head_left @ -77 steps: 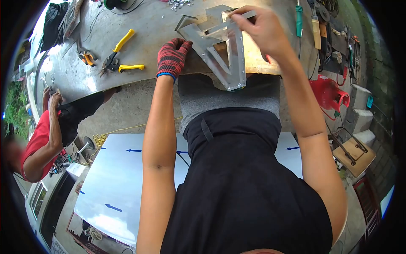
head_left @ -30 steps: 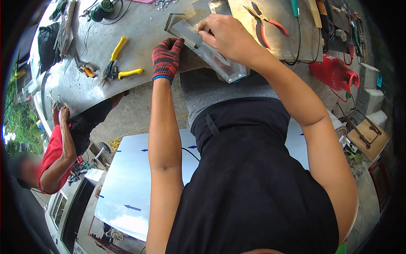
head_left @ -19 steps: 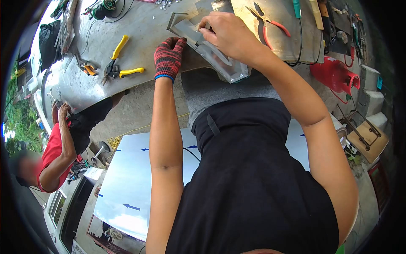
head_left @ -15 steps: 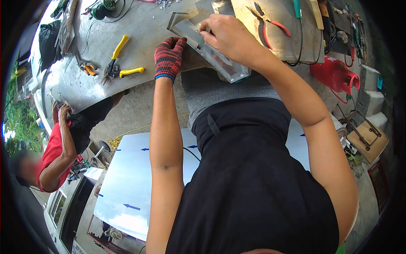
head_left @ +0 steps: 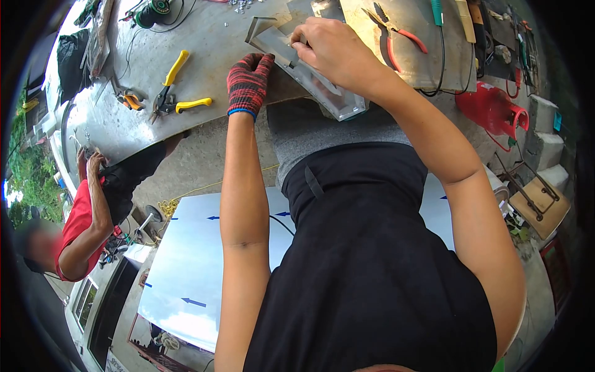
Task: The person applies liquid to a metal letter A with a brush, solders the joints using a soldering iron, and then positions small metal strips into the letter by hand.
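Metal frame between both hands: gloved left hand pressing its left edge, bare right hand pinching on top.

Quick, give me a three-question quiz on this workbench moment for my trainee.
1. True or false: the left hand wears a knit glove.
2. What colour are the handles of the snips left of the gloved hand?
3. The bare right hand rests on: A) the metal frame; B) the red-handled pliers; C) the red tank.

Key: 1 true; 2 yellow; 3 A.
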The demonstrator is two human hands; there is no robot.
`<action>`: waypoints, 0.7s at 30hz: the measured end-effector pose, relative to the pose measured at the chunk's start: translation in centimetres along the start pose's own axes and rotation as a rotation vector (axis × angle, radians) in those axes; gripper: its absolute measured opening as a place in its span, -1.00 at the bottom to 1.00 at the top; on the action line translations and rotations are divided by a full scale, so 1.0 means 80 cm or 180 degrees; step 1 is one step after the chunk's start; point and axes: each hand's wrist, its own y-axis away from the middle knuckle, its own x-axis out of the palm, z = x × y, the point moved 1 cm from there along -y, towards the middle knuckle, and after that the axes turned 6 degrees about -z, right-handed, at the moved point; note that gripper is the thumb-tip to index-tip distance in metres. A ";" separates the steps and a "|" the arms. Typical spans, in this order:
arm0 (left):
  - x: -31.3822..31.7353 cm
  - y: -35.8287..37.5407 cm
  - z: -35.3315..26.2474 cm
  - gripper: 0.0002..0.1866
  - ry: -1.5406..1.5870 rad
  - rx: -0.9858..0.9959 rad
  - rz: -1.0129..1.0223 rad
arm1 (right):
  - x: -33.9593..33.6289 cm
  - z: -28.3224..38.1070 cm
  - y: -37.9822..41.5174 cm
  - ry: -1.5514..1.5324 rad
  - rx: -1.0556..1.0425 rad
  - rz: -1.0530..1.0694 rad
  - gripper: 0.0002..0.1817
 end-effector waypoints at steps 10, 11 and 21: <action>-0.003 0.002 -0.005 -0.59 0.0003 -0.0099 0.0036 | 0.008 0.001 -0.014 -0.0025 -0.0155 -0.0092 -0.79; -0.003 0.002 -0.005 -0.57 -0.0003 -0.0134 0.0054 | 0.009 0.000 -0.016 0.0046 -0.0147 -0.0060 -0.78; -0.004 0.003 -0.007 -0.58 0.0013 -0.0104 0.0050 | 0.015 0.003 -0.023 0.0056 -0.0293 -0.0038 -0.80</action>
